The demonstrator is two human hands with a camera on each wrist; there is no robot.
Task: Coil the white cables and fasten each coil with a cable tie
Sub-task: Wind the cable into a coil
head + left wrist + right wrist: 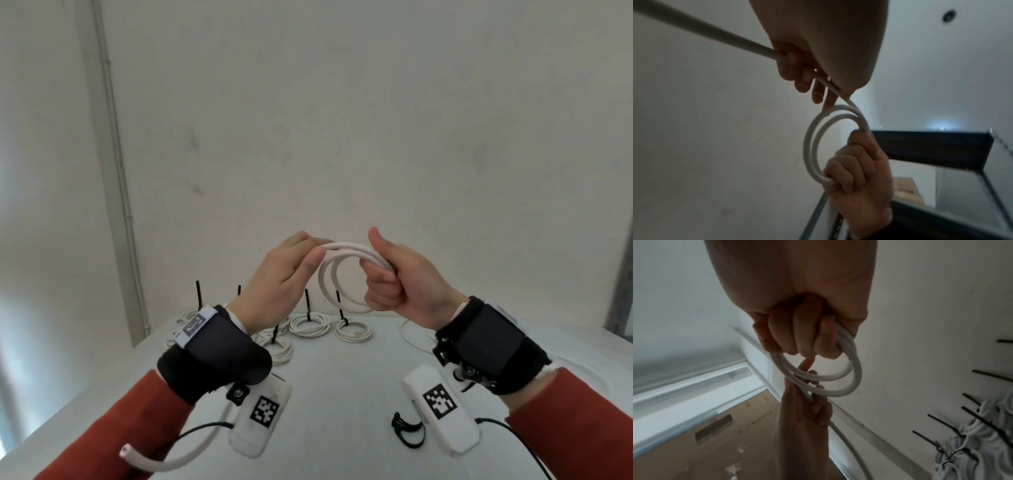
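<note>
Step in hand: coiling. No tie on this one yet.

The white round cable (322, 277) is held in the air above the middle of the white counter (342, 383), between both hands.

Right hand (407, 274): a fist round the right side of the coil. Its fingers (803, 337) curl through the loops and the thumb is raised clear. The right wrist view shows two turns, side by side and close in size.

Left hand (277, 274): thumb and fingers (803, 78) pinch the strand at the coil's upper left, where it feeds in. The left wrist view shows the cable running through this hand and out behind it. The free tail drops under the left wrist to a cut end (126, 452) at near left. I cannot tell whether it touches the counter.

Far side of counter: finished white coils (310, 334), each with an upright black tie (307, 303). Loose black cable ties (407, 433) lie near right, below the right wrist.

Judgement: a turn or so of tail is left to wind.
- Next, the left hand should lead the strand round and lay it into the right fist at matching loop size.
- The right fingers should ease only enough to admit it.
- After that, one hand must leave to fetch a loose tie while the other holds every turn alone.
- Risk: the cable looks stiff, so the turns may spring apart if the hold slackens.
</note>
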